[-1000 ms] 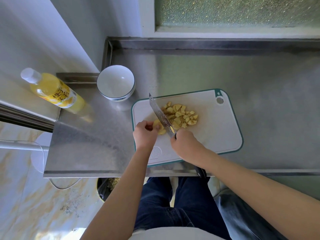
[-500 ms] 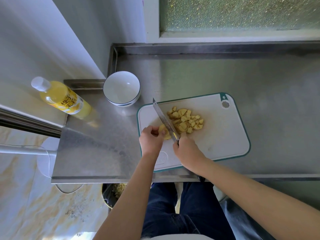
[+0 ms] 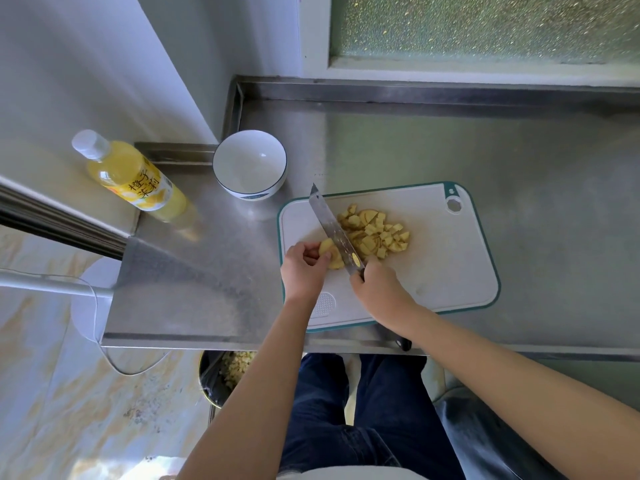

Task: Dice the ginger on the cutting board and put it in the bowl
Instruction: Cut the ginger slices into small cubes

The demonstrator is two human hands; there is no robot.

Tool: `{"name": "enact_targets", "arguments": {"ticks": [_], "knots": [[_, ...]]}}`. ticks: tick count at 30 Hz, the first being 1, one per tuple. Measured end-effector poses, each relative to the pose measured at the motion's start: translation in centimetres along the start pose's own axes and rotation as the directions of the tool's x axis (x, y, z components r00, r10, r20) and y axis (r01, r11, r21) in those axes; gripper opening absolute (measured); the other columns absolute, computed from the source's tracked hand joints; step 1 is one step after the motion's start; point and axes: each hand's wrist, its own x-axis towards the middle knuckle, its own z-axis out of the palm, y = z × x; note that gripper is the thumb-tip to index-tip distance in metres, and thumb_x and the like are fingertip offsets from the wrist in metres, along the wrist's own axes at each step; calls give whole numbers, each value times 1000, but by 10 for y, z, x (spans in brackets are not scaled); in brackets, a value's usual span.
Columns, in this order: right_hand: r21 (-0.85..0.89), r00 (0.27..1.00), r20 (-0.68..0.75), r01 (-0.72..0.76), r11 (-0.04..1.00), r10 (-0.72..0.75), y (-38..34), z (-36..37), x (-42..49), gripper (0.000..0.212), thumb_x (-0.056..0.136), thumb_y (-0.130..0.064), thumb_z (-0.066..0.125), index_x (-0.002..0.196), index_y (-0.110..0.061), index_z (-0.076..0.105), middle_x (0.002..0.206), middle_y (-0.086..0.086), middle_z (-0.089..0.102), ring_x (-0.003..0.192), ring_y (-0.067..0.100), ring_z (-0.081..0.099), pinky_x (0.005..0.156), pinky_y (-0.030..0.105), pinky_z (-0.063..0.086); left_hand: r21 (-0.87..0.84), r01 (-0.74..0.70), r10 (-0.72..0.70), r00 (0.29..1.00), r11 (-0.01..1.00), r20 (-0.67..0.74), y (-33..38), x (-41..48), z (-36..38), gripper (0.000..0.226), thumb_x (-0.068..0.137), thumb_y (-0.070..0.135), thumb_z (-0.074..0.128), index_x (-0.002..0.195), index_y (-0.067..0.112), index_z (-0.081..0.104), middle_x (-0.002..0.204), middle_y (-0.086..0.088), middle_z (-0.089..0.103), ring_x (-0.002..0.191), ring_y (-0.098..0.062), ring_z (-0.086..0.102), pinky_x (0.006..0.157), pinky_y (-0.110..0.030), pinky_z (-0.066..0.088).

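A white cutting board (image 3: 443, 258) with a teal rim lies on the steel counter. A pile of diced ginger (image 3: 379, 233) sits on its left half. My left hand (image 3: 304, 268) pinches the uncut ginger piece (image 3: 329, 252) at the board's left edge. My right hand (image 3: 377, 289) grips the knife (image 3: 332, 230) by its handle, and the blade stands on the board between the uncut piece and the pile, tip pointing away from me. An empty white bowl (image 3: 250, 164) stands on the counter just beyond the board's left corner.
A yellow bottle (image 3: 130, 176) stands at the counter's left end, near the wall. A raised steel rim (image 3: 415, 90) runs along the back under a frosted window. Below the front edge sits a bin (image 3: 225, 375) with scraps; my legs are beside it.
The camera has shifted a little. The knife and both hands stay at the same spot on the board, and the blade has moved only slightly against the ginger piece.
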Motion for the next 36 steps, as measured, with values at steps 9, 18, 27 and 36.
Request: {"name": "enact_targets", "arguments": {"ticks": [9, 18, 27, 36], "knots": [[-42, 999, -6, 38, 998, -38, -7, -20, -4, 12, 97, -17, 40, 91, -7, 45, 68, 2, 45, 56, 13, 41, 48, 26, 31, 17, 23, -22, 999, 1000, -48, 0, 1, 4, 19, 79, 10, 70, 97, 6, 65, 90, -8, 64, 73, -14, 54, 69, -20, 43], [-39, 999, 25, 36, 999, -35, -12, -22, -16, 11, 96, -16, 41, 90, -7, 42, 82, 13, 50, 66, 25, 45, 57, 30, 33, 41, -5, 7, 998, 999, -65, -1, 0, 4, 18, 78, 9, 70, 96, 6, 65, 91, -8, 65, 74, -15, 55, 70, -19, 43], [-78, 999, 45, 13, 997, -9, -9, -16, -16, 22, 95, -14, 40, 104, 2, 53, 85, 15, 55, 64, 22, 46, 56, 29, 35, 36, -3, 6, 997, 999, -79, -1, 0, 6, 14, 79, 6, 69, 92, 6, 65, 90, -7, 64, 73, -14, 55, 65, -11, 38], [-143, 998, 67, -4, 990, 14, -23, -17, -16, 16, 96, -13, 39, 97, -2, 51, 82, 10, 49, 72, 27, 47, 62, 29, 35, 52, -4, 8, 996, 999, -89, -1, 0, 7, 12, 79, 6, 68, 90, 6, 64, 88, -6, 64, 72, -14, 55, 62, -12, 38]]}}
